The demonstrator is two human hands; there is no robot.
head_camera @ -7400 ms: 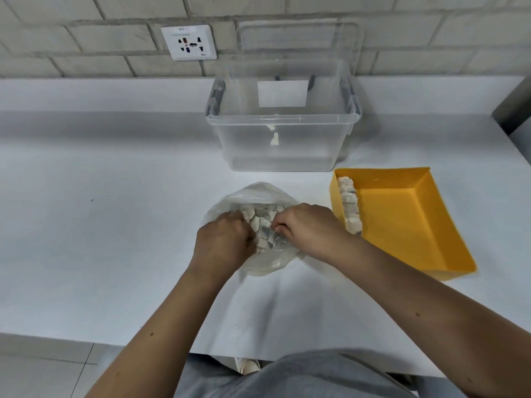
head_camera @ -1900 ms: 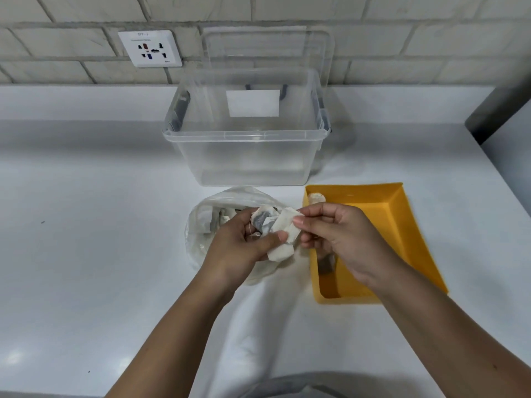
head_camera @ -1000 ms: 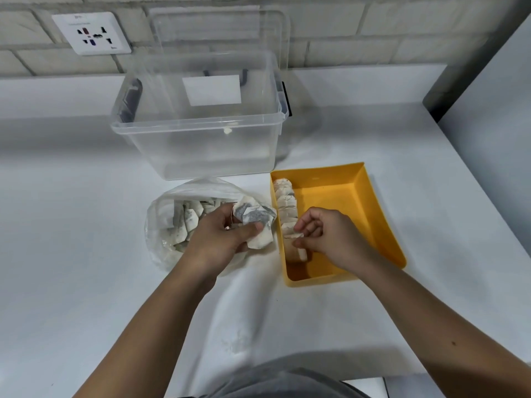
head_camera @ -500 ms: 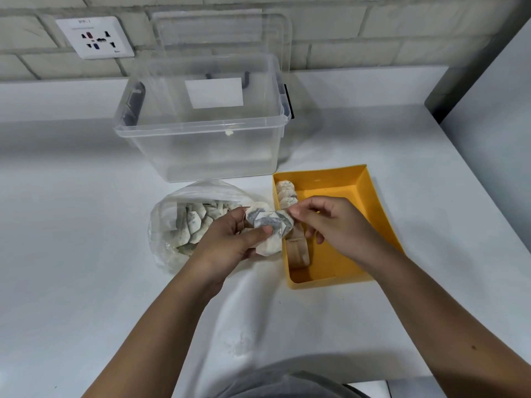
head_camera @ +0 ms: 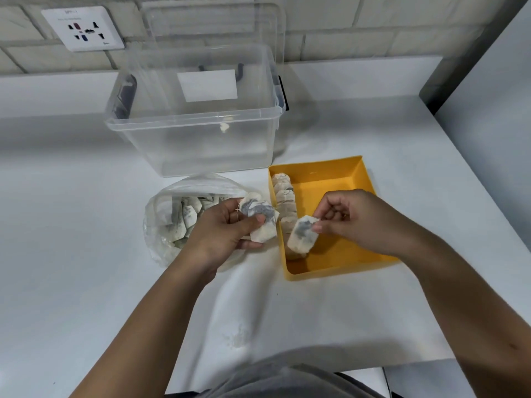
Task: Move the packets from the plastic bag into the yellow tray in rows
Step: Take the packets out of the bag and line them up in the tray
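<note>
Yellow tray (head_camera: 365, 179) toward right edge of white surface (head_camera: 71, 254); row of packets (head_camera: 284, 196) lined along its left wall. Plastic bag (head_camera: 161, 225) just beside tray's left side, mouth open, more packets inside. Left hand (head_camera: 221, 228) over bag's right edge, thumb and fingers curled round a small bunch of packets (head_camera: 260, 218). Right hand (head_camera: 353, 219) above tray, thumb and forefinger pinching a single packet (head_camera: 301, 235) by its upper corner; it hangs over the row's near end. Clear storage box (head_camera: 189, 139) stands behind both, toward the far edge.
</note>
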